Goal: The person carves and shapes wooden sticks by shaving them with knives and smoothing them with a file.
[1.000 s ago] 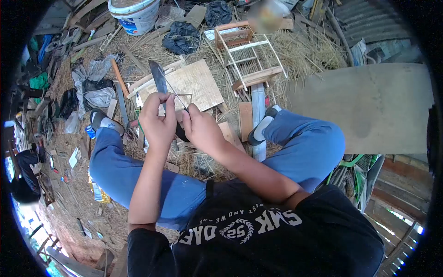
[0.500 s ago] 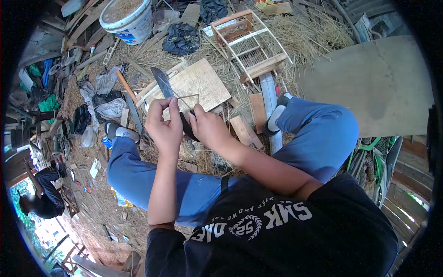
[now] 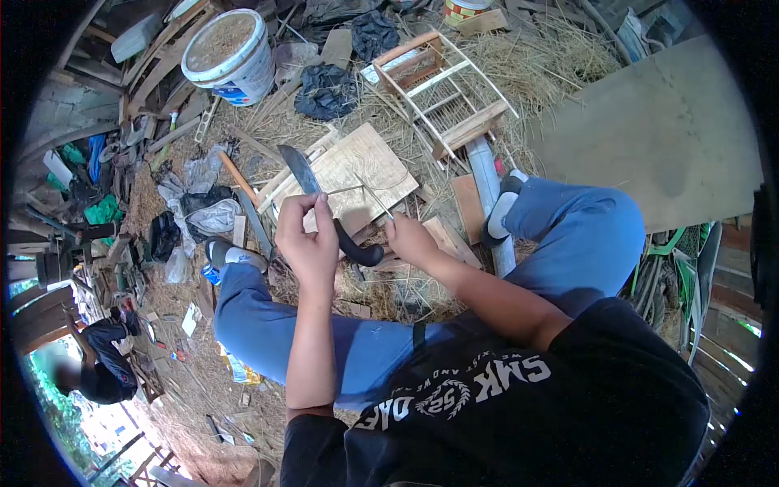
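Note:
My left hand (image 3: 308, 231) is closed, thumb and forefinger pinched together around a large knife. Its dark blade (image 3: 299, 169) points up and left, and its curved black handle (image 3: 357, 246) juts out to the right of the hand, ungripped. From the same pinch a thin wooden stick (image 3: 345, 189) sticks out to the right. My right hand (image 3: 411, 241) grips another thin stick (image 3: 374, 195), whose far end reaches up and left across the first one. Below the hands lies a pale wooden board (image 3: 365, 156) on the straw.
A small wooden rack (image 3: 442, 93) stands beyond the board. A bucket (image 3: 235, 61) and black plastic bags (image 3: 326, 91) lie farther off. A wooden-handled blade (image 3: 238, 174) rests left of the board. A large flat sheet (image 3: 657, 138) is at right; a person (image 3: 97, 361) sits far left.
My right hand has come off the knife handle and moved right, now with a thin stick in it. The knife stays in my left hand. The view has shifted slightly.

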Available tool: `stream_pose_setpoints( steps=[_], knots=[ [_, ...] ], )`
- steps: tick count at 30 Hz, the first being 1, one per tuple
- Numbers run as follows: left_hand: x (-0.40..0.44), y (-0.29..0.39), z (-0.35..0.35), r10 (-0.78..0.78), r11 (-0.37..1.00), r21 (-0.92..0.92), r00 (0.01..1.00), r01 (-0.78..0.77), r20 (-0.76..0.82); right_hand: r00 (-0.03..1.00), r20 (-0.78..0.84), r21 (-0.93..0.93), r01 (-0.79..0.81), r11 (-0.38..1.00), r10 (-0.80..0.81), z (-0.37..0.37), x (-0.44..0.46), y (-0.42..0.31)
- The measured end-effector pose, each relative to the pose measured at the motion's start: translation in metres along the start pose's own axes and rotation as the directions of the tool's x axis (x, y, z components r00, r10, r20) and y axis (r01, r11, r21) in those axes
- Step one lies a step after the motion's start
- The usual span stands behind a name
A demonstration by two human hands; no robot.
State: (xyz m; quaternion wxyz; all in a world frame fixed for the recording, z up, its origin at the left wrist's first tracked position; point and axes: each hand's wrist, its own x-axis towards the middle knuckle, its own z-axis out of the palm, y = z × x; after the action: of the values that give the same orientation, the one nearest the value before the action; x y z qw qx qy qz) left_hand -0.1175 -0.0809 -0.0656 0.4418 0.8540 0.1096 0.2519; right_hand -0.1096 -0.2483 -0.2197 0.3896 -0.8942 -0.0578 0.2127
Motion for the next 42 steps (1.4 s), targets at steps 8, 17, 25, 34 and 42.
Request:
stream_pose_setpoints(
  steps=[8,17,25,34,42],
  knots=[
    [-0.003,-0.005,-0.005,-0.087,0.990,-0.111,0.996,0.088,0.011,0.968,-0.203,0.347,0.214,0.913,-0.150,-0.035,-0.008,-0.081],
    [-0.004,-0.004,0.004,-0.031,0.995,-0.096,1.000,0.031,0.006,0.958,-0.120,0.352,0.286,0.891,-0.260,-0.061,-0.029,-0.119],
    [-0.005,0.000,0.008,0.019,0.997,-0.067,0.999,-0.022,-0.051,0.944,-0.146,0.287,0.325,0.901,-0.295,-0.051,-0.028,-0.117],
    [0.000,0.002,0.009,0.024,0.995,-0.091,0.998,-0.030,-0.059,0.975,-0.102,0.131,0.208,0.969,-0.196,-0.042,-0.020,-0.107],
    [0.000,0.008,0.011,-0.034,0.998,-0.046,0.999,0.035,0.021,0.998,-0.025,0.069,0.066,0.995,-0.064,-0.017,0.003,-0.055]
  ],
)
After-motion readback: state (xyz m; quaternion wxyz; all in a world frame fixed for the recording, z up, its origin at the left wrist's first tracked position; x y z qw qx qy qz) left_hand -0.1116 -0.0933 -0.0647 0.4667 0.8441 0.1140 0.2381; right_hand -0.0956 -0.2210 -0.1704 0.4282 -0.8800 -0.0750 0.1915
